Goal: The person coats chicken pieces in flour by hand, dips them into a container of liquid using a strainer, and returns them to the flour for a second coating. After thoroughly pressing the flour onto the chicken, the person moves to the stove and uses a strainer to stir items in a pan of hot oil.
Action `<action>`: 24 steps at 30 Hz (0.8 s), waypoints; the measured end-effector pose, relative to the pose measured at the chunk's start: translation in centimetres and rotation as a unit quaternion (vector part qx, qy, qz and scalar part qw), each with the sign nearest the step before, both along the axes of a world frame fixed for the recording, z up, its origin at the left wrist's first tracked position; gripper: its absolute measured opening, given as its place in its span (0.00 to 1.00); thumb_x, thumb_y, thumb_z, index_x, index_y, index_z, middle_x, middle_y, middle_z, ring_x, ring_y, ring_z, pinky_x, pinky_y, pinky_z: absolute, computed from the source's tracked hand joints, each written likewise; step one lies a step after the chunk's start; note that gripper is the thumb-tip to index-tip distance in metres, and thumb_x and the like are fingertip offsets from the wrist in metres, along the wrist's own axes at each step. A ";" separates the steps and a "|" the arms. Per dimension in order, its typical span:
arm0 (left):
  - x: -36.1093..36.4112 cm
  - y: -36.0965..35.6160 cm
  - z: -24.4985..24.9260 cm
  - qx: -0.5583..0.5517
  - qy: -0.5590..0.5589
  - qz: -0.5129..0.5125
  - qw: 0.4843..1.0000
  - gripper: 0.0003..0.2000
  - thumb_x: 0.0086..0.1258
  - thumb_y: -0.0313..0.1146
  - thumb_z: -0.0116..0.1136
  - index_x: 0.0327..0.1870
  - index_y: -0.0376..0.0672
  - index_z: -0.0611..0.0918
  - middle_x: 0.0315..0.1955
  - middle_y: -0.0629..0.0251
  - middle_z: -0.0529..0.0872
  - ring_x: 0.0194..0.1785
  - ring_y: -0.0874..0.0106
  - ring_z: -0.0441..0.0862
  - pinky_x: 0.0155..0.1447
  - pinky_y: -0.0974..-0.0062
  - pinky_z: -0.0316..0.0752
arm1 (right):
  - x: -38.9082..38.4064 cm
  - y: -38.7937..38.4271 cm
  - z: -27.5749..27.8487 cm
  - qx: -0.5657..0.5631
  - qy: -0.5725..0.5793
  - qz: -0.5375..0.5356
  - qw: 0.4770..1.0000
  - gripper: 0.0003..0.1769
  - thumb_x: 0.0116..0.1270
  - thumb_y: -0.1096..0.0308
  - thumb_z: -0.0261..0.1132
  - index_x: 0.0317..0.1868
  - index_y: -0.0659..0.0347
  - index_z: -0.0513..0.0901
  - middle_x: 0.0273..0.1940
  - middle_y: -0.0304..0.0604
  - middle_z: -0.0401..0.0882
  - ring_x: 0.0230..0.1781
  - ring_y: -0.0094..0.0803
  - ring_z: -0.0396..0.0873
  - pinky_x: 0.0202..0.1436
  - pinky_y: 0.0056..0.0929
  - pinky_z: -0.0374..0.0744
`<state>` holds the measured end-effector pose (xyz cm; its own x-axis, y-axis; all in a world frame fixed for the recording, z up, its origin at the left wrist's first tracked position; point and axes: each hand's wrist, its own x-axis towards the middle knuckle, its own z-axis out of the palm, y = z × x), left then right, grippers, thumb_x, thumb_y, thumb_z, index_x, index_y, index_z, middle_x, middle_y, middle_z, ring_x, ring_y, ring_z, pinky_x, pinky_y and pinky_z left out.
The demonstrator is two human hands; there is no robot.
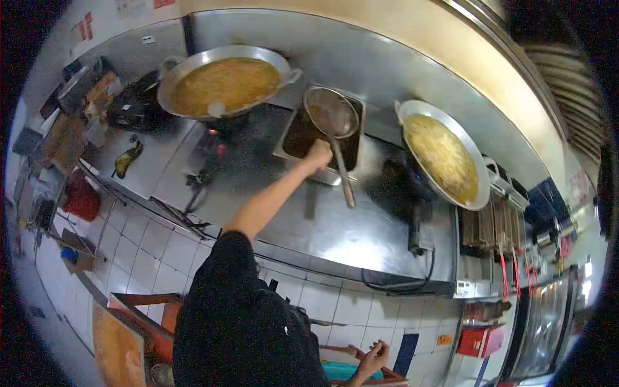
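Observation:
My left hand (318,156) reaches out over the steel counter, its fingers closed at the upper part of the handle of a round mesh strainer (331,111). The strainer lies tilted over a rectangular metal pan (298,132) with dark contents, its handle sloping toward me. Down at the lower right, near my body, my right hand (373,360) is loosely curled with fingers apart, and I see nothing in it. A wide wok (412,111) of bubbling, pale frying food stands on the right. Another wok (169,97), full of brownish oil, sits at the back left.
Long-handled fry baskets (493,222) line the counter's right end. Boxes and clutter (68,138) crowd the left side. A dark burner (412,187) lies below the right wok. White floor tiles (145,242) and a wooden board (116,348) show below the steel counter (335,226).

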<state>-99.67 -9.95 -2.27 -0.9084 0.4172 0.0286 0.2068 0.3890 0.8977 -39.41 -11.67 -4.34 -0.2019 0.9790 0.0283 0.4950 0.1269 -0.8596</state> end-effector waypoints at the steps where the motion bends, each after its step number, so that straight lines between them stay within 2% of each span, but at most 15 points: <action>1: -0.9 -0.6 -3.0 -0.022 0.163 0.013 0.986 0.10 0.63 0.32 0.44 0.40 0.37 0.73 0.36 0.50 0.78 0.40 0.61 0.77 0.42 0.63 0.70 | -1.2 0.9 -1.2 -0.003 0.021 0.010 1.000 0.08 0.64 0.70 0.52 0.36 0.68 0.73 0.30 0.44 0.74 0.30 0.27 0.73 0.32 0.23 0.75; 3: 3.7 -6.0 2.4 0.094 0.020 0.003 0.995 0.12 0.68 0.35 0.39 0.46 0.38 0.70 0.35 0.55 0.76 0.38 0.66 0.77 0.40 0.68 0.70 | -4.1 2.7 -2.7 0.057 -0.059 0.069 0.994 0.08 0.64 0.70 0.52 0.36 0.67 0.73 0.29 0.43 0.74 0.29 0.25 0.73 0.31 0.21 0.74; 4: 5.0 -9.3 4.7 0.118 0.022 -0.021 0.993 0.12 0.69 0.36 0.38 0.46 0.39 0.70 0.33 0.57 0.76 0.35 0.68 0.76 0.38 0.69 0.69 | -6.8 2.9 -2.3 0.104 -0.065 0.098 0.988 0.08 0.64 0.70 0.53 0.34 0.67 0.74 0.27 0.42 0.74 0.27 0.25 0.73 0.29 0.20 0.72; 5: 5.5 -12.3 7.0 0.140 0.023 -0.047 0.989 0.13 0.70 0.37 0.37 0.46 0.39 0.70 0.30 0.58 0.75 0.33 0.70 0.75 0.37 0.71 0.69 | -10.1 2.2 -1.2 0.056 -0.009 0.096 0.994 0.09 0.64 0.69 0.54 0.34 0.67 0.74 0.26 0.42 0.74 0.27 0.24 0.71 0.29 0.21 0.70; 6: 5.1 -15.2 9.0 0.133 0.024 -0.041 0.990 0.13 0.70 0.37 0.37 0.46 0.39 0.70 0.30 0.58 0.75 0.33 0.70 0.75 0.37 0.71 0.69 | -13.2 1.4 -0.3 0.071 0.015 0.105 0.992 0.09 0.64 0.69 0.54 0.34 0.68 0.74 0.27 0.41 0.75 0.27 0.24 0.71 0.30 0.22 0.70; 9: 3.0 -24.3 14.6 0.140 -0.003 -0.074 0.987 0.17 0.71 0.44 0.36 0.45 0.38 0.72 0.25 0.61 0.74 0.27 0.71 0.72 0.34 0.72 0.68 | -19.5 0.1 -1.9 0.138 -0.008 0.166 0.976 0.09 0.64 0.69 0.53 0.36 0.68 0.74 0.27 0.41 0.75 0.27 0.24 0.71 0.33 0.22 0.71; 11: 0.3 -30.2 17.5 0.121 0.117 -0.030 0.985 0.22 0.70 0.49 0.34 0.41 0.38 0.74 0.19 0.66 0.69 0.21 0.74 0.67 0.31 0.73 0.67 | -25.4 -2.6 1.7 0.078 0.059 0.213 0.972 0.09 0.64 0.69 0.53 0.37 0.68 0.74 0.28 0.42 0.76 0.28 0.24 0.72 0.33 0.22 0.72; 13: -5.7 -35.4 17.1 0.067 0.201 -0.007 0.977 0.24 0.69 0.53 0.34 0.37 0.39 0.76 0.17 0.70 0.67 0.17 0.78 0.65 0.24 0.77 0.65 | -28.5 -4.5 2.2 0.042 -0.019 0.242 0.969 0.09 0.64 0.69 0.53 0.37 0.67 0.75 0.29 0.42 0.76 0.30 0.24 0.74 0.35 0.23 0.73; 14: -7.2 -37.7 18.7 0.087 0.060 0.001 0.994 0.22 0.68 0.52 0.37 0.37 0.40 0.75 0.17 0.70 0.68 0.16 0.80 0.64 0.21 0.79 0.62 | -29.7 -4.7 0.0 0.074 0.045 0.255 0.963 0.08 0.64 0.70 0.53 0.38 0.66 0.75 0.29 0.43 0.77 0.30 0.25 0.75 0.34 0.23 0.73; 15: -8.6 -39.7 20.4 0.103 -0.078 0.007 0.992 0.21 0.67 0.52 0.40 0.38 0.41 0.75 0.17 0.71 0.69 0.15 0.82 0.64 0.18 0.82 0.60 | -30.9 -5.8 -0.3 0.072 0.048 0.255 0.963 0.08 0.64 0.70 0.53 0.38 0.66 0.75 0.29 0.43 0.77 0.30 0.25 0.75 0.34 0.23 0.73; 17: -12.7 -42.7 20.6 0.085 -0.074 0.017 0.993 0.18 0.67 0.50 0.44 0.37 0.41 0.73 0.16 0.72 0.69 0.15 0.83 0.63 0.17 0.83 0.58 | -33.0 -7.7 -0.4 0.055 0.047 0.279 0.957 0.08 0.63 0.70 0.53 0.38 0.66 0.75 0.29 0.44 0.78 0.30 0.26 0.76 0.33 0.23 0.74; 19: -14.7 -44.3 20.1 0.067 -0.073 0.021 0.995 0.17 0.66 0.48 0.47 0.37 0.41 0.72 0.16 0.72 0.69 0.15 0.84 0.63 0.15 0.84 0.56 | -34.4 -9.8 0.5 0.067 -0.013 0.267 0.961 0.08 0.63 0.70 0.53 0.38 0.65 0.75 0.29 0.44 0.78 0.29 0.26 0.76 0.32 0.23 0.75; 21: -15.5 -45.0 19.4 0.049 0.009 0.068 0.996 0.13 0.66 0.43 0.49 0.36 0.41 0.70 0.16 0.72 0.69 0.14 0.83 0.63 0.15 0.83 0.56 | -35.7 -12.2 1.6 0.038 -0.051 0.300 0.952 0.08 0.62 0.69 0.54 0.37 0.64 0.76 0.29 0.43 0.79 0.30 0.26 0.77 0.31 0.23 0.75; 23: -16.1 -45.8 18.8 0.043 0.051 0.053 0.996 0.13 0.66 0.42 0.50 0.36 0.41 0.70 0.16 0.71 0.69 0.14 0.82 0.63 0.15 0.83 0.56 | -37.6 -14.2 -0.4 0.010 0.015 0.331 0.944 0.08 0.61 0.67 0.56 0.36 0.62 0.75 0.27 0.44 0.78 0.25 0.28 0.74 0.27 0.26 0.71; 24: -16.3 -46.2 18.7 0.033 0.093 0.040 0.994 0.12 0.65 0.41 0.50 0.37 0.41 0.69 0.16 0.70 0.69 0.13 0.82 0.64 0.15 0.83 0.56 | -38.8 -14.8 -3.2 0.012 -0.035 0.365 0.930 0.10 0.60 0.64 0.58 0.36 0.62 0.75 0.28 0.45 0.78 0.27 0.33 0.76 0.30 0.29 0.73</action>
